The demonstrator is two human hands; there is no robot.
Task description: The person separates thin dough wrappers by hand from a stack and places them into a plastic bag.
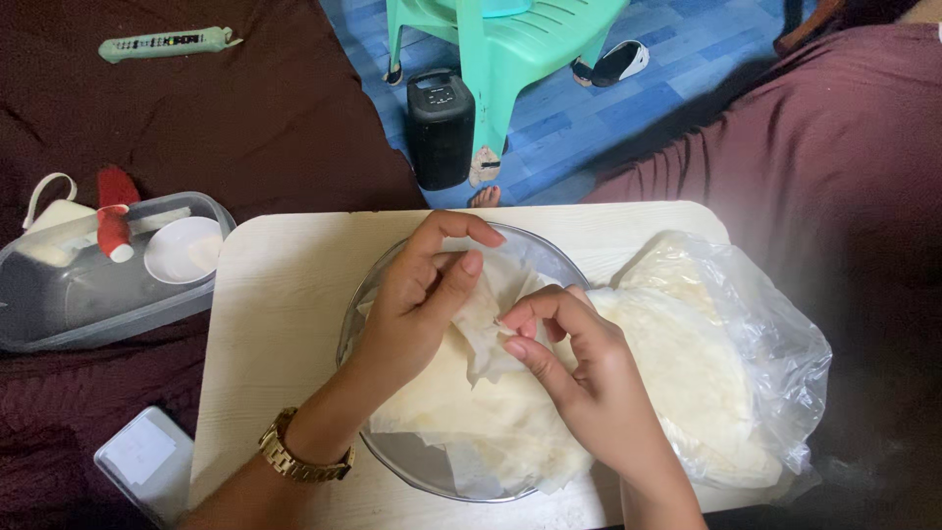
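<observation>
Both hands pinch a thin, pale wrapper sheet [481,339] over a glass bowl [392,456] at the middle of the wooden board [275,294]. The left hand [422,299], with a gold watch [294,456] on its wrist, grips the sheet's upper fold between thumb and fingers; the right hand [579,378] nips its edge with closed fingertips. The crumpled sheet runs lengthwise from the board's near edge toward its far edge. A stack of round wrappers [687,373] lies in a clear plastic bag [785,344] at the board's right edge.
</observation>
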